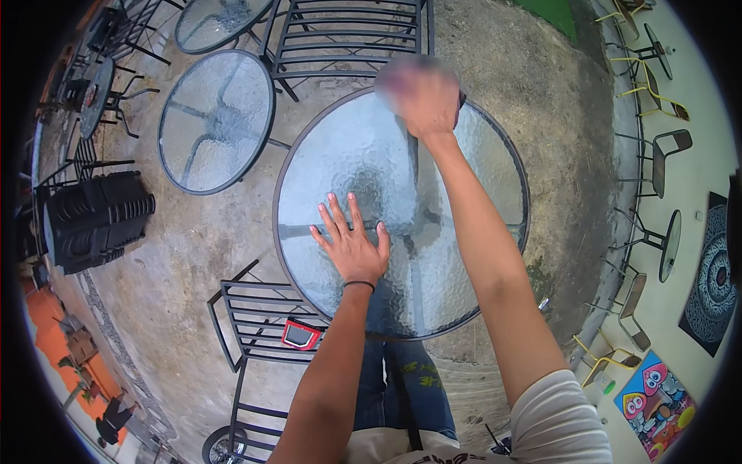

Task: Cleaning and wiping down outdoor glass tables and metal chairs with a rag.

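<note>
Before me stands a round table with a textured glass top and a dark rim. My left hand lies palm down on the glass, left of its middle, fingers spread, with a dark band at the wrist. Stretched out to the far edge of the table, my right hand is partly covered by a blurred patch. Something dark and reddish shows at that hand, apparently a cloth, but the blur hides its shape and how the fingers lie on it.
A black slatted metal bench stands beyond the table. Two more glass tables are at the upper left. Near my left forearm, a red-framed object rests on a slatted metal chair. Stacked black chairs stand farther left; more chairs line the right wall.
</note>
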Tool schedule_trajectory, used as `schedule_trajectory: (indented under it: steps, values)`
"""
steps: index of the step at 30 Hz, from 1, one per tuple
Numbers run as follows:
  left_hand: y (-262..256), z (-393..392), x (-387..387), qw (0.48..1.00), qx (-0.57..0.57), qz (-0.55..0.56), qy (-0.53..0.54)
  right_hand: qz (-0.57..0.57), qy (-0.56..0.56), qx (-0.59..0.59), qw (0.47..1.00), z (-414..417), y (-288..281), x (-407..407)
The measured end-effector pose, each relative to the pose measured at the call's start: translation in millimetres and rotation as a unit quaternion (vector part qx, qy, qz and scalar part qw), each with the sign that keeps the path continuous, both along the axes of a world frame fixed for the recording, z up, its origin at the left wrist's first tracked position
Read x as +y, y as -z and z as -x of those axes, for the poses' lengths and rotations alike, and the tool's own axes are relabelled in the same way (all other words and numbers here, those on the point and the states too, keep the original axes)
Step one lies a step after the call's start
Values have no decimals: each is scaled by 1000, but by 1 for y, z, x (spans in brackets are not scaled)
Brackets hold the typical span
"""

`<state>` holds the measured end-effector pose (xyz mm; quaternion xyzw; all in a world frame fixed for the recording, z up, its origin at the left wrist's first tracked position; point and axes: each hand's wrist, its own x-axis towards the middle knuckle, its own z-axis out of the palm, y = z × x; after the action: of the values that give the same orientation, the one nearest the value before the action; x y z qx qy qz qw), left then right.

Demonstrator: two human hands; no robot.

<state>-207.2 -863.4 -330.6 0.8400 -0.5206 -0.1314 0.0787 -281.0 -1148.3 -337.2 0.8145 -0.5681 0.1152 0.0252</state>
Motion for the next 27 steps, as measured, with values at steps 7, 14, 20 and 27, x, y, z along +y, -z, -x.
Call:
schedule_trajectory:
  steps: [7,14,20,27]
  values:
    - [4,-1,2,1000,6,-2,-7,-58,281,52,957,109,-4,19]
    - [7,2,4,1000,-10,16,2,12,177,-4,984,68,15,8]
    - [14,2,5,999,-38,13,12,-32,-140,-93,985,-63,3,29]
    - [20,1,7,998,-58,34,22,-65,-218,-139,964,-103,7,78]
